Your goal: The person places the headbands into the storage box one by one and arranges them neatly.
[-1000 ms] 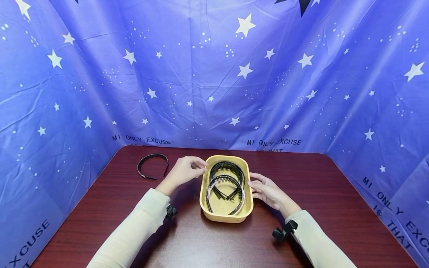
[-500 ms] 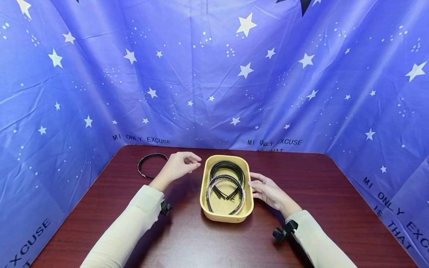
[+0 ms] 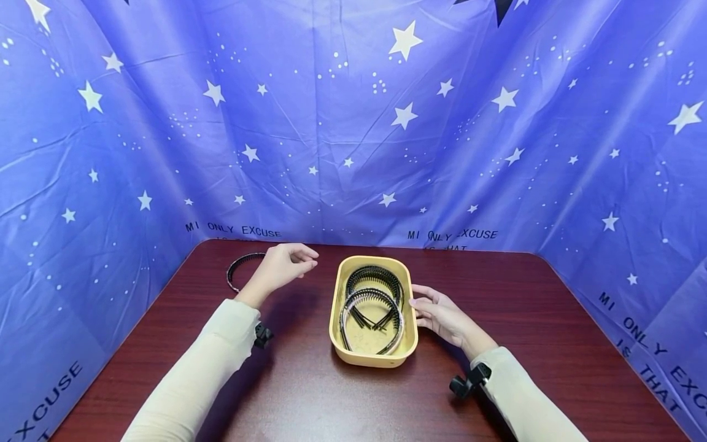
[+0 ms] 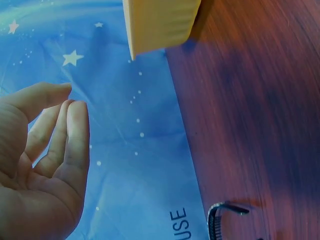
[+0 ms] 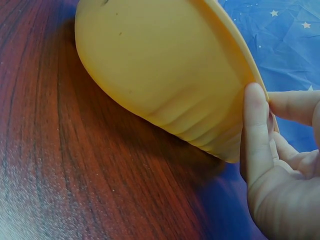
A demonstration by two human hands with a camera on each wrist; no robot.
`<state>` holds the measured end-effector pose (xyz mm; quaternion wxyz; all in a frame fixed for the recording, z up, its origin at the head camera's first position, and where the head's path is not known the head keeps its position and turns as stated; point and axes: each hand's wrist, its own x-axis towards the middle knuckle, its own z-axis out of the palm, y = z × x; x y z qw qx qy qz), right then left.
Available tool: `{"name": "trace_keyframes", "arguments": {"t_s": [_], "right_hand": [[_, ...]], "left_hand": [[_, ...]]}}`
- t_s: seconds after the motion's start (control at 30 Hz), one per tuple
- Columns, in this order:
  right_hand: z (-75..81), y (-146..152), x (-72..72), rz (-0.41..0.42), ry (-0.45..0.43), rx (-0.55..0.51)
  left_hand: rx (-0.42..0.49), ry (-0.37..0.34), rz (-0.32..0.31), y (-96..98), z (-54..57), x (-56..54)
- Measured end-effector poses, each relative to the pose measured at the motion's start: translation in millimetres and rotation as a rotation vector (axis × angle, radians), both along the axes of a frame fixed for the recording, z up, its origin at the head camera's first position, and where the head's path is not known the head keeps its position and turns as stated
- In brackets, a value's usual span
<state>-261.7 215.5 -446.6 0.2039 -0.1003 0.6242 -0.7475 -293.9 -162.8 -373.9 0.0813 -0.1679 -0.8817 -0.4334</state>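
A yellow plastic box (image 3: pixel 374 361) stands in the middle of the table, holding black toothed headbands (image 3: pixel 375 272) stacked at its far end. In front of these lies a headband with a patterned edge (image 3: pixel 400 319). My left hand (image 3: pixel 283 270) hovers left of the box, its fingers loosely bent and holding nothing. Partly hidden behind that wrist is another headband (image 3: pixel 232 274) on the table; its end shows low in the left wrist view. My right hand (image 3: pixel 444 316) touches the box's right side, thumb and fingers resting against the outer wall near the rim.
The dark red wooden table (image 3: pixel 497 276) carries the box and the lone headband. A blue-purple curtain (image 3: pixel 353 153) with white stars hangs around the table's back and sides. Each wrist wears a black camera mount (image 3: pixel 469 380).
My left hand has drawn away from the box's left rim, moving left toward the lone headband and now covering part of it. My right hand and the box have stayed put.
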Motion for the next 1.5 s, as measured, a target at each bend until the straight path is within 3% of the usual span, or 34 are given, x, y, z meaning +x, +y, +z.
{"name": "trace_keyframes", "arguments": {"t_s": [0.27,0.53,0.93,1.23,1.5], "right_hand": [[-0.4,0,-0.9,0.001,0.002,0.001],[-0.1,1,-0.6,0.01,0.003,-0.001],[0.7,1,-0.5,0.018,0.006,0.005],[0.5,0,-0.4,0.018,0.007,0.003],[-0.1,1,-1.0,0.013,0.004,0.003]], "left_hand": [[0.005,-0.009,0.059,-22.7,4.5,-8.4],[0.001,-0.005,0.151,-53.2,1.2,-17.8],[0.03,-0.025,0.19,-82.8,-4.5,-25.0],[0.032,-0.031,0.279,-106.1,-9.2,-21.1],[0.058,-0.034,0.323,-119.3,-15.8,-16.6]]}}
